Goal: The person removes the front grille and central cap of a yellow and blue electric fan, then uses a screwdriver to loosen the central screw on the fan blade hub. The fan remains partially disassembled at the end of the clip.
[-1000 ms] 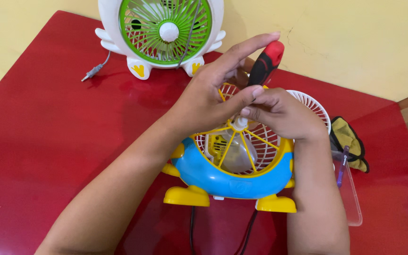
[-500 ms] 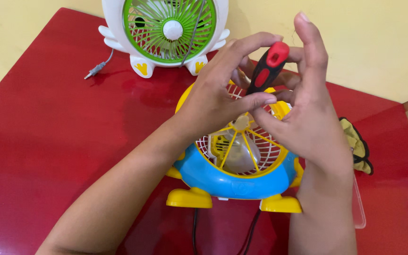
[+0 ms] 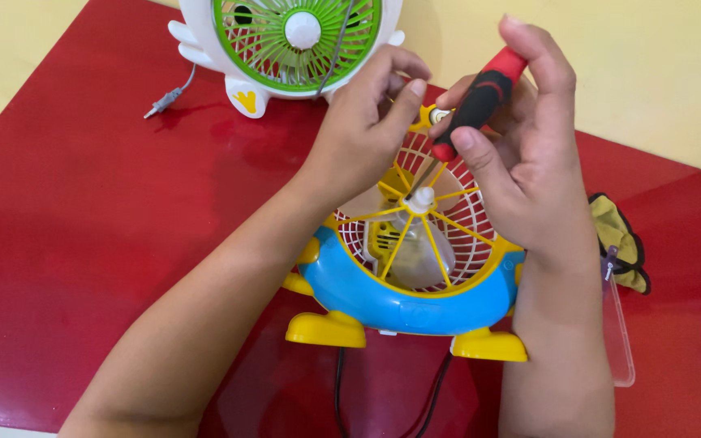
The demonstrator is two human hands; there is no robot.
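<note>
Right hand (image 3: 529, 162) gripping red-black screwdriver (image 3: 476, 101), blue-yellow fan (image 3: 403, 292), clear rectangular case (image 3: 620, 341)

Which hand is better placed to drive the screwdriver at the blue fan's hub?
Right. The right hand already grips the screwdriver, its tip angled at the white hub. The left hand only rests on the blue fan at its yellow grille, likely steadying it.

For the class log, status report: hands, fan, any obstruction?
Right hand grips red-black screwdriver, tip at hub of blue-yellow fan. Left hand steadies the guard's top edge. Nothing blocking.
</note>
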